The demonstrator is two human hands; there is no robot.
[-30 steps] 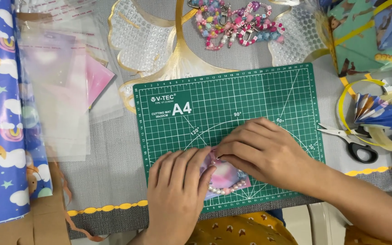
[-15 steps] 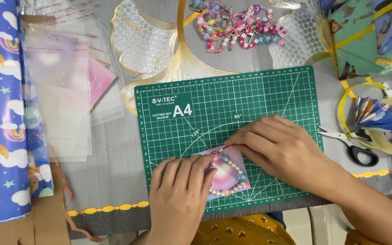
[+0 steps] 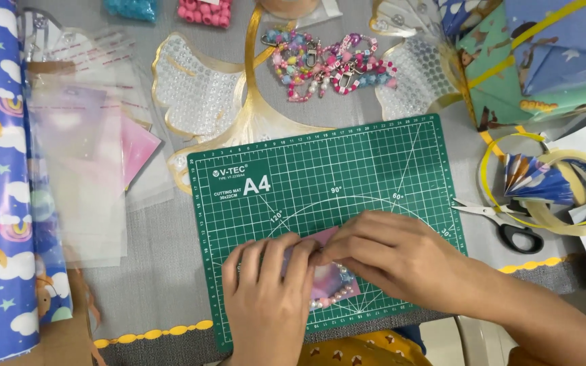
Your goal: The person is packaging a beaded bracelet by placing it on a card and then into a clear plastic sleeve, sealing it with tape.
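both hands are pressed down on a small pink packet (image 3: 330,279) that lies on the near part of the green cutting mat (image 3: 293,176). the left hand (image 3: 269,305) lies flat with its fingers on the packet's left side, pinning it; the right hand (image 3: 391,261) has its fingertips closed on the packet's top edge, pinching it. a row of beads shows along the packet's lower edge (inside a clear sleeve, it seems). by the look of it the step in hand is folding or sealing that top edge. the next move would call for firm, even pressure along the fold with the packet held flat. scissors (image 3: 510,227) lie just right of the mat on the tabletop (image 3: 150,285).
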